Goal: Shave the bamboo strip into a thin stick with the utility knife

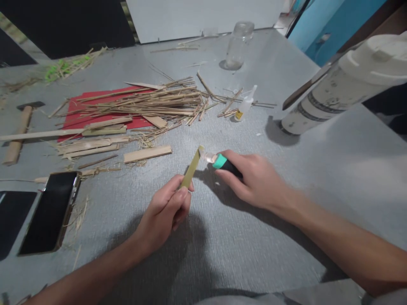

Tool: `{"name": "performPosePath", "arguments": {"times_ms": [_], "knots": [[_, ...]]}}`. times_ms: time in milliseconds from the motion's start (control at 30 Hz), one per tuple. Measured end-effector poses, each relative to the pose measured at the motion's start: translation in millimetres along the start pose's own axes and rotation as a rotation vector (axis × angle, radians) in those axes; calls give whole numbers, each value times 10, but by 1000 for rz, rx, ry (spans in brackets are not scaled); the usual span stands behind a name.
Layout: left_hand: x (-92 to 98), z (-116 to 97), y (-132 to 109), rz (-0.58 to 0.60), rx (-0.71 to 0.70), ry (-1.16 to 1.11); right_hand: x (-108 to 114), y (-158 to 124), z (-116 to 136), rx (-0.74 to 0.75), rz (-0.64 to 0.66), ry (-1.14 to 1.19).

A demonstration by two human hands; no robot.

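Note:
My left hand point(168, 207) is closed around the lower end of a thin yellowish bamboo strip point(192, 167), which points up and away from me. My right hand point(251, 178) grips a utility knife with a teal and black handle point(224, 163). Its blade meets the strip's upper end near the middle of the grey table point(241, 254). Both forearms reach in from the bottom edge.
A pile of bamboo slivers point(152, 101) lies on a red sheet point(104, 111), with flat bamboo slats point(148, 153) nearer. A small glue bottle point(244, 106), a glass jar point(238, 45), a large white tipped container point(346, 82), a hammer point(19, 131) and two phones point(51, 212) surround them.

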State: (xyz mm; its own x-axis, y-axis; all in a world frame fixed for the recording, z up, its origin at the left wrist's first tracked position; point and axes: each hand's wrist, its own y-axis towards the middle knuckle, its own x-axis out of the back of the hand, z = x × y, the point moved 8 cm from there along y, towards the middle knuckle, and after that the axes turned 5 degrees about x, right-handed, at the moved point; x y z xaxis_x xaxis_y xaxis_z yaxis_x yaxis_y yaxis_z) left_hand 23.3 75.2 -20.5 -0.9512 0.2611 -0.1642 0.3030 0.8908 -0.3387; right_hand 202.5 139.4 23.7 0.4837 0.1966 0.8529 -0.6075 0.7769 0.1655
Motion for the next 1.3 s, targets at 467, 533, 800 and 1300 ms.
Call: {"name": "performPosePath", "arguments": {"times_ms": [467,533,800,1300], "knots": [[-49,47,-18,79,100,-233,-32,-35,126,113,-12,14],[-85,44,-22,116,101,-267,-86,-58,201,182,8,39],[-182,80,-86,225,100,-341,159,26,-65,-58,-89,-67],[-148,82,-21,211,109,-429,-80,-42,166,196,37,45]]}}
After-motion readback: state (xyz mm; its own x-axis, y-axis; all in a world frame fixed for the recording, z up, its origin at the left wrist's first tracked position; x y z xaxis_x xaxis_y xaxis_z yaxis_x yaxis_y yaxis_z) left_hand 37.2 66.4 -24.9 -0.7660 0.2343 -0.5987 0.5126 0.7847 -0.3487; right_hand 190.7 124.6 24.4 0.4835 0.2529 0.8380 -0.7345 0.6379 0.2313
